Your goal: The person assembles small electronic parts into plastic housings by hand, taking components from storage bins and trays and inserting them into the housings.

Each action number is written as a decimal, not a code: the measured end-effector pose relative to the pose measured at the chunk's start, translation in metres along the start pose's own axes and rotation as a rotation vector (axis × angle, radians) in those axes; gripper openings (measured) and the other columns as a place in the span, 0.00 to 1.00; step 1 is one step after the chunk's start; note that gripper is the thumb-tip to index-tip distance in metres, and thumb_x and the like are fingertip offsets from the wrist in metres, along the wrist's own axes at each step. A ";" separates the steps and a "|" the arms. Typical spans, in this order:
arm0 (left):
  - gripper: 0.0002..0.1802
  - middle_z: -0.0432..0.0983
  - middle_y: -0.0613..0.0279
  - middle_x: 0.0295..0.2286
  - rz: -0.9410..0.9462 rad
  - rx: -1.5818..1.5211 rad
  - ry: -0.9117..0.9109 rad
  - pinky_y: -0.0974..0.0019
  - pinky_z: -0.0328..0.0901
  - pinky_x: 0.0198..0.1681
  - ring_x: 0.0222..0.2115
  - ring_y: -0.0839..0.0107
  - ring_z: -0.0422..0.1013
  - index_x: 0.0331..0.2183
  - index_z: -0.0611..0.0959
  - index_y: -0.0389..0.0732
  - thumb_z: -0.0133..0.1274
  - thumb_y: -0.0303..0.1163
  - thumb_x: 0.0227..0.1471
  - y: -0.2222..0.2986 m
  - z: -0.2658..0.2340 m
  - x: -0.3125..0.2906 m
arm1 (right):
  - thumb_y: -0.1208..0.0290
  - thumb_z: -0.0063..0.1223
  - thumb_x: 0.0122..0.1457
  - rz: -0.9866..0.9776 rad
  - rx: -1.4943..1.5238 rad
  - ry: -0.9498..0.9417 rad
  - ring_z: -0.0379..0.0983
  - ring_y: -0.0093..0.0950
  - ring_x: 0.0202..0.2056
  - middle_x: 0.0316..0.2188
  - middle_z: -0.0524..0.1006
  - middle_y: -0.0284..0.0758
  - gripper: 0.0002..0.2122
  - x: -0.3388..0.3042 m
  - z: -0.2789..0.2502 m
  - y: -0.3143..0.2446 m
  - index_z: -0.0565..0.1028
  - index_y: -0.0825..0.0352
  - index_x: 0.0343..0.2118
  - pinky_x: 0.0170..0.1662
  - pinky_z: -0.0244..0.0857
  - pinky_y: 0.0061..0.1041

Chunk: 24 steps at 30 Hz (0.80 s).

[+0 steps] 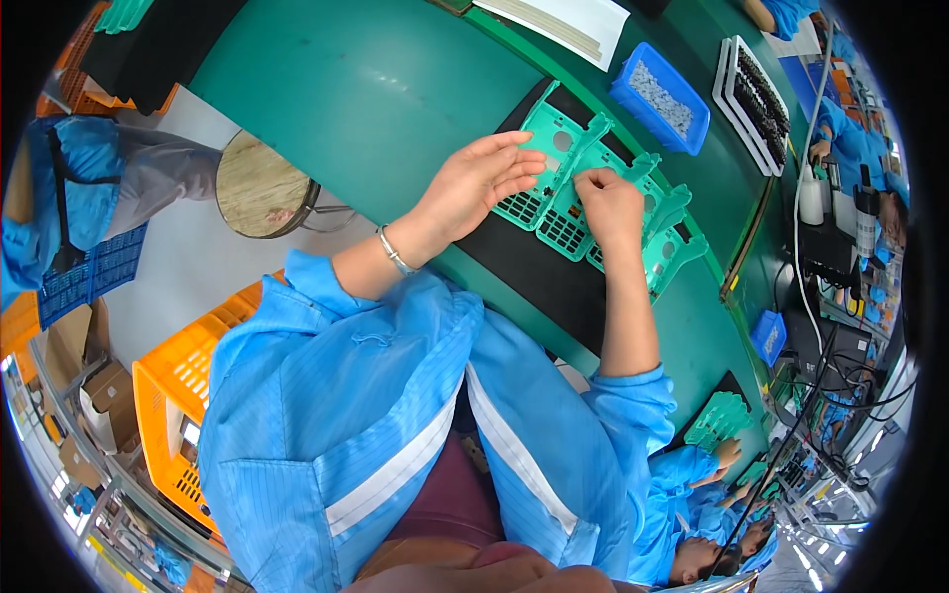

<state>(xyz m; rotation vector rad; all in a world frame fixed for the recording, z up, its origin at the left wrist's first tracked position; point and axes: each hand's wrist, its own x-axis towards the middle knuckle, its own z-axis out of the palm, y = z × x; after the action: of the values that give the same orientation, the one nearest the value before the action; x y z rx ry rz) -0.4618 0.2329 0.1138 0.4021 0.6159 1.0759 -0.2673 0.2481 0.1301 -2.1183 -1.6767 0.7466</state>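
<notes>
Several green plastic housings point(564, 230) with square grid openings lie in a row on a black mat point(524, 275). My left hand point(481, 184) is over the leftmost housing point(556, 127), fingers stretched out and slightly apart, with nothing in it that I can see. Over the neighbouring housings, my right hand point(613, 210) has its thumb and fingers pinched together, pointing down at the green plastic. Whatever sits between those fingertips is too small or hidden to make out. A small orange spot shows in the housing just below the right fingertips.
Beyond the housings, a blue bin point(620, 91) of small pale parts stands on the green table point(326, 74). White trays point(730, 94) of dark parts are farther right. An orange crate point(148, 415) and a round stool point(259, 183) stand left. Co-workers sit along the right.
</notes>
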 end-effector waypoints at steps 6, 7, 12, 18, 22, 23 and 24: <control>0.17 0.74 0.58 0.33 -0.075 0.073 0.102 0.73 0.67 0.40 0.33 0.75 0.71 0.43 0.72 0.33 0.46 0.37 0.58 0.004 -0.015 0.001 | 0.67 0.50 0.47 -0.107 -0.051 -0.047 0.73 0.40 0.28 0.25 0.77 0.42 0.09 0.004 0.003 -0.001 0.78 0.65 0.25 0.34 0.67 0.35; 0.16 0.74 0.60 0.31 -0.080 0.080 0.085 0.74 0.67 0.39 0.32 0.76 0.71 0.42 0.73 0.34 0.46 0.37 0.57 0.004 -0.019 0.001 | 0.67 0.50 0.47 -0.107 -0.051 -0.049 0.73 0.40 0.28 0.25 0.77 0.42 0.09 0.005 0.002 -0.002 0.78 0.65 0.25 0.34 0.67 0.35; 0.14 0.74 0.61 0.30 -0.078 0.064 0.058 0.73 0.67 0.39 0.32 0.77 0.71 0.39 0.75 0.35 0.47 0.36 0.57 0.009 -0.013 0.001 | 0.68 0.47 0.46 -0.120 -0.247 -0.139 0.73 0.42 0.29 0.24 0.76 0.42 0.09 0.015 -0.005 -0.009 0.79 0.64 0.24 0.34 0.66 0.38; 0.14 0.74 0.58 0.34 -0.021 0.026 0.123 0.71 0.67 0.42 0.34 0.74 0.71 0.42 0.74 0.33 0.47 0.32 0.56 0.007 -0.015 -0.002 | 0.68 0.49 0.48 -0.180 -0.281 -0.060 0.73 0.42 0.29 0.26 0.77 0.42 0.09 0.003 0.001 -0.007 0.78 0.66 0.26 0.34 0.67 0.36; 0.15 0.74 0.57 0.35 -0.029 0.030 0.102 0.71 0.68 0.42 0.35 0.74 0.71 0.43 0.73 0.33 0.48 0.31 0.56 0.009 -0.023 -0.001 | 0.72 0.51 0.51 -0.318 -0.131 0.062 0.73 0.40 0.33 0.32 0.76 0.41 0.09 -0.023 0.007 0.006 0.76 0.66 0.35 0.37 0.67 0.34; 0.15 0.74 0.57 0.36 -0.018 0.036 0.094 0.71 0.68 0.41 0.35 0.73 0.71 0.43 0.73 0.33 0.48 0.31 0.56 0.009 -0.023 -0.001 | 0.74 0.51 0.51 -0.380 -0.131 0.132 0.72 0.39 0.34 0.35 0.75 0.41 0.10 -0.029 0.012 0.009 0.75 0.66 0.38 0.37 0.68 0.35; 0.15 0.74 0.57 0.36 -0.020 0.035 0.091 0.71 0.68 0.41 0.35 0.73 0.71 0.43 0.73 0.33 0.48 0.31 0.56 0.009 -0.023 -0.001 | 0.78 0.51 0.49 -0.464 -0.193 0.152 0.71 0.40 0.37 0.38 0.73 0.42 0.14 -0.033 0.015 0.011 0.74 0.66 0.42 0.39 0.67 0.35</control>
<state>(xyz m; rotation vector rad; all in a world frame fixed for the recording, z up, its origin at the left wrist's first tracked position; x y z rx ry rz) -0.4829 0.2366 0.1019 0.3781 0.7194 1.0696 -0.2731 0.2124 0.1185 -1.7366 -2.1079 0.2882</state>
